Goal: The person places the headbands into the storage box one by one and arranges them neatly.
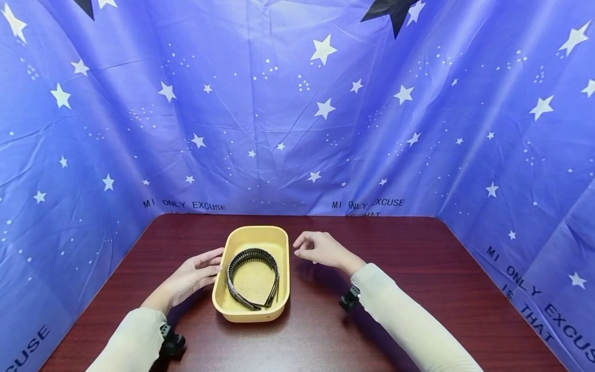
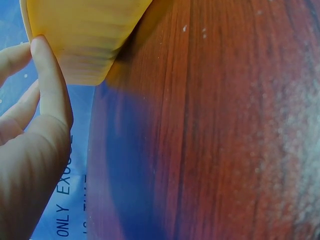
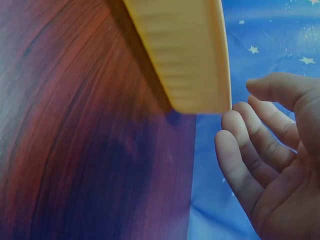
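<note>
A yellow rectangular plastic basin (image 1: 251,316) stands left of centre on the table. Inside it lies a black toothed headband (image 1: 253,253), its open ends toward the near side; whether several are nested together I cannot tell. At the basin's left wall is my left hand (image 1: 191,275), fingers extended. In the left wrist view, its fingertips (image 2: 40,42) meet the basin near the rim. My right hand (image 1: 327,250) hovers just off the basin's right side, fingers loosely bent and holding nothing. The right wrist view shows its thumb and fingers (image 3: 227,150) spread apart near the basin's corner.
The dark red wood-grain table (image 1: 372,330) carries the basin. Blue cloth (image 1: 297,129) with white stars and black lettering hangs along the back and both sides. Black wrist cameras (image 1: 349,298) are strapped over the pale sleeves.
</note>
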Tool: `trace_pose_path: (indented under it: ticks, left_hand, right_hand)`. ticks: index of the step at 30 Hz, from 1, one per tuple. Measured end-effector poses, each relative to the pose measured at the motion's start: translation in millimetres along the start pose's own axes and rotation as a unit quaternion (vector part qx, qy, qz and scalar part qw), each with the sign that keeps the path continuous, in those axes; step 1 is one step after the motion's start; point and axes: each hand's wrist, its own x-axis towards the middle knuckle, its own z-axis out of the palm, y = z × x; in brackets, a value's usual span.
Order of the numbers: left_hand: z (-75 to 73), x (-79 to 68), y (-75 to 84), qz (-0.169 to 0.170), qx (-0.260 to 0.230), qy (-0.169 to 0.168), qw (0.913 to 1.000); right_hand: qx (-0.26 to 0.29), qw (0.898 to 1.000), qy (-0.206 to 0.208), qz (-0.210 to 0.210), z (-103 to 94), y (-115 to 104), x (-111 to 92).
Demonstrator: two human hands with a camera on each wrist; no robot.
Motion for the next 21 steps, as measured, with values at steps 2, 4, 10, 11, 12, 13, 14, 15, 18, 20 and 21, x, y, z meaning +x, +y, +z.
trace_pose_path:
  ticks: [2,4,10,11,12,13,14,15,18,20,21]
  left_hand:
    - [0.3,-0.4,0.2,0.000,0.001,0.002,1.0000]
    - [0.9,-0.5,-0.1,0.000,0.000,0.001,1.0000]
    - [3.1,-0.8,-0.7,0.003,0.001,-0.007,1.0000]
    - [3.2,-0.9,-0.5,0.003,0.002,-0.006,1.0000]
    - [3.0,-1.0,-0.2,0.004,0.002,-0.006,1.0000]
    - [3.0,-0.9,0.1,0.003,0.002,-0.002,1.0000]
    - [2.8,-0.8,0.2,0.003,0.002,-0.002,1.0000]
    - [3.1,-0.8,0.5,0.002,0.002,0.000,1.0000]
    - [3.1,-0.3,0.5,-0.002,0.001,0.004,1.0000]
    - [3.6,-0.7,0.3,-0.006,0.001,0.006,1.0000]
    - [4.0,-1.2,0.1,-0.008,0.002,0.008,0.9999]
  right_hand:
    - [-0.005,1.000,0.003,0.002,-3.2,5,-4]
    - [-0.006,1.000,0.006,0.003,-6.5,11,-9]
    - [-0.018,1.000,0.017,0.011,-16.4,26,-26]
    - [-0.020,1.000,0.019,0.013,-18.2,28,-29]
    - [-0.022,0.999,0.021,0.014,-20.2,30,-32]
    - [-0.024,0.999,0.024,0.016,-22.3,33,-34]
    - [-0.025,0.999,0.027,0.018,-24.6,35,-37]
    - [-0.025,0.999,0.029,0.019,-26.9,38,-39]
    - [-0.031,0.999,0.037,0.026,-33.0,45,-47]
    - [-0.035,0.998,0.044,0.029,-36.6,48,-52]
    - [-0.039,0.998,0.047,0.031,-38.2,50,-55]
